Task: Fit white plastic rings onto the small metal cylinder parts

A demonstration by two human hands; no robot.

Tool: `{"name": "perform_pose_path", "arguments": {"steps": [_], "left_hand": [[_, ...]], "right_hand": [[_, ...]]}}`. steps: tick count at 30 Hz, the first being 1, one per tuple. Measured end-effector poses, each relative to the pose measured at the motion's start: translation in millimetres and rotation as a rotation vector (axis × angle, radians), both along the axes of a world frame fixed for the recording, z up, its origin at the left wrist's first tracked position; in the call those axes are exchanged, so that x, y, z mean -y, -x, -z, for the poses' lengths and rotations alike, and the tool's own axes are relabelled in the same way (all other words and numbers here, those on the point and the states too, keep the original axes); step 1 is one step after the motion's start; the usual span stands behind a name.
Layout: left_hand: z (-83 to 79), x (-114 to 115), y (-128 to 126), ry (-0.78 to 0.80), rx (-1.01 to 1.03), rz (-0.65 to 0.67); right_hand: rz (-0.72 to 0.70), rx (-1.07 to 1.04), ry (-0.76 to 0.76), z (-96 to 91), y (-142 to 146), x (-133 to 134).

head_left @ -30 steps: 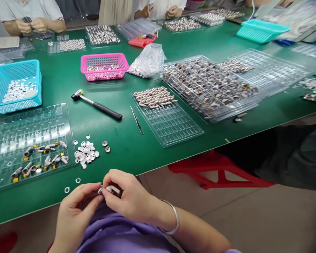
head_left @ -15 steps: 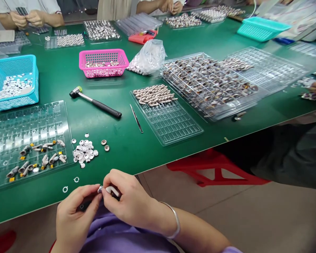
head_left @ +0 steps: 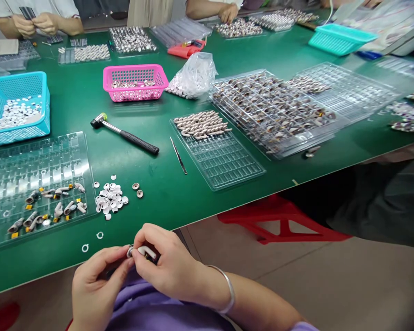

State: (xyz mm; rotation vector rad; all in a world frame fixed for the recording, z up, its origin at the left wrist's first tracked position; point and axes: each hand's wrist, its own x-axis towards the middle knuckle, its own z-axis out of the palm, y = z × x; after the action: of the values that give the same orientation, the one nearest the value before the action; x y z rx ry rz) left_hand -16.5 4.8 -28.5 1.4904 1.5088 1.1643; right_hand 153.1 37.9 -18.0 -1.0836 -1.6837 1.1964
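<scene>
Over my lap, just off the table's front edge, my two hands meet at the fingertips. My right hand (head_left: 169, 264) pinches a white earbud shell (head_left: 146, 251) whose curved stem sticks out past the fingers. Between thumb and forefinger, my left hand (head_left: 98, 280) grips a small round silvery part (head_left: 130, 250) against the shell's end; the fingers partly hide it. Two thin white rings (head_left: 100, 235) lie on the table close by. A heap of small white round caps (head_left: 111, 198) sits beyond them, with two brownish cups (head_left: 135, 186) beside it.
A clear tray (head_left: 79, 151) with several earbud shells is at left. Further in lie a rubber mallet (head_left: 138, 141), tweezers (head_left: 178, 155) and a tray of stems (head_left: 234, 165). Blue (head_left: 46, 105) and pink baskets (head_left: 134, 69) stand behind. Co-workers' hands (head_left: 227, 13) are across the table.
My hands stay together and have shifted slightly left, with the round part turned a little. Across the table, a co-worker's hand has reached down to a tray of parts.
</scene>
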Motion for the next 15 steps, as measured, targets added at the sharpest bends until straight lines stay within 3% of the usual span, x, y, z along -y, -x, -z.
{"name": "perform_pose_path", "arguments": {"steps": [4,15], "left_hand": [[1.3,4,3,-0.057,-0.031,0.033],[3.7,6,13,-0.163,-0.106,0.18]], "right_hand": [[-0.029,-0.035,0.086,-2.5,-2,-2],[-0.221,-0.286,0.508,-4.2,-9,-14]]}}
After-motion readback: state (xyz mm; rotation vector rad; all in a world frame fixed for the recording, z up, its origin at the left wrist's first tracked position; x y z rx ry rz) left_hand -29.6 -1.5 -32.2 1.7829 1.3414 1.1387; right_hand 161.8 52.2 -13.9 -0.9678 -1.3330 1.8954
